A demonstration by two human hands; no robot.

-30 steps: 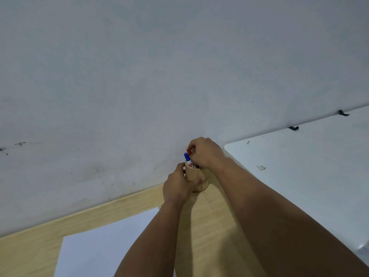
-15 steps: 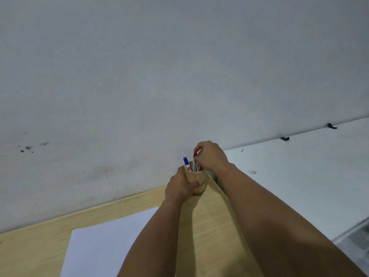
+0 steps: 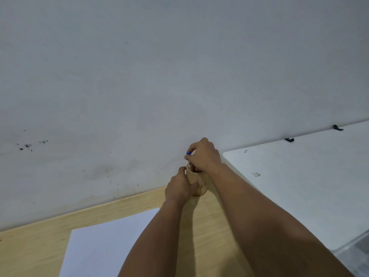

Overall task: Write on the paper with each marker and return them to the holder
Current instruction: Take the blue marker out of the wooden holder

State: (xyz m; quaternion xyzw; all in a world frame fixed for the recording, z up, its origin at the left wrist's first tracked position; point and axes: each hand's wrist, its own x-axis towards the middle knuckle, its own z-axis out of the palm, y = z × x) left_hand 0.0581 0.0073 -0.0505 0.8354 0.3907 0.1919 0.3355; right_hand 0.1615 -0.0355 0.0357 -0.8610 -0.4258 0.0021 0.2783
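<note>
Head view: your left hand [image 3: 180,187] wraps the holder [image 3: 196,181] at the counter's [image 3: 36,248] far edge, against the wall [image 3: 179,66]. Your right hand [image 3: 203,156] closes on the blue marker [image 3: 188,153] above the rim; only its cap shows. The paper [image 3: 103,248] lies nearer you, cut off below.

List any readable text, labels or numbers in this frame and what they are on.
None can be read.
Paper: the visible part is blank.
Blue-capped marker in the right hand: mostly hidden, no print visible.
Wooden holder, held by the left hand: no lettering shows.
</note>
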